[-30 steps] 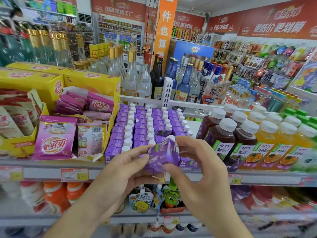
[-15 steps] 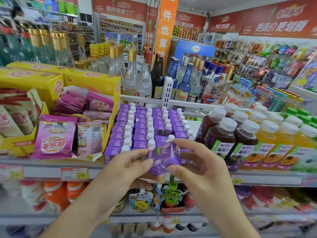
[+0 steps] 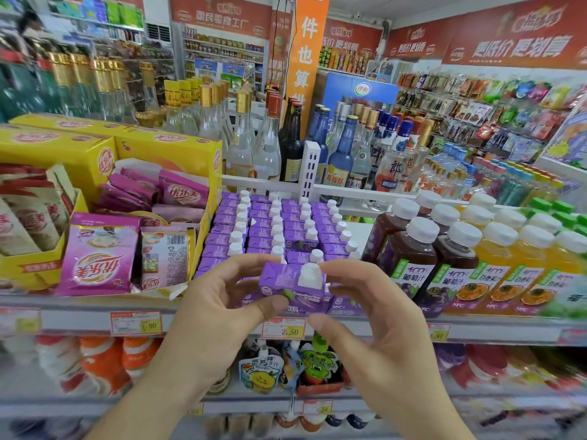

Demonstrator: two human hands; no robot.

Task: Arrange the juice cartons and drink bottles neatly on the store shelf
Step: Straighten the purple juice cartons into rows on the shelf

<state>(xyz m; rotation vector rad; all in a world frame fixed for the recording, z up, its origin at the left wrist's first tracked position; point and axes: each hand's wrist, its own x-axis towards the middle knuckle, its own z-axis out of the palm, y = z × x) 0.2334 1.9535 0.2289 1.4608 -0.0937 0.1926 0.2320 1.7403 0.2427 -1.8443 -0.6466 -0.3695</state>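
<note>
Head view of a store shelf (image 3: pixel 222 319) with both hands raised at its near edge. A single purple juice carton (image 3: pixel 293 289), white cap uppermost and printed face toward the viewer, is held upright between the two hands, just above the shelf lip and in front of the stocked purple cartons (image 3: pixel 279 223). The left hand (image 3: pixel 219 315) grips the carton's left end: its thumb lies on the near face and its curled fingers (image 3: pixel 241 265) wrap over the top left corner. The right hand (image 3: pixel 371 315) holds the right end: its curled fingers (image 3: pixel 343 269) touch the top edge beside the cap, while the thumb sits below the carton's near lower corner; whether it presses the carton cannot be told.

The stocked purple cartons stand in several close rows running from near to far, caps up. To their right stand dark grape juice bottles (image 3: pixel 413 249) with white caps, and further right the orange-yellow juice bottles (image 3: pixel 514 258), also white-capped. To the left of the cartons, yellow display boxes (image 3: pixel 104 160) hold pink sachets (image 3: pixel 98 255). Behind the white rear rail, glass liquor bottles (image 3: pixel 343 147) stand in rows. Price tags (image 3: pixel 284 328) are fixed to the shelf front. The shelf below carries drink pouches (image 3: pixel 260 373), partly blurred.
</note>
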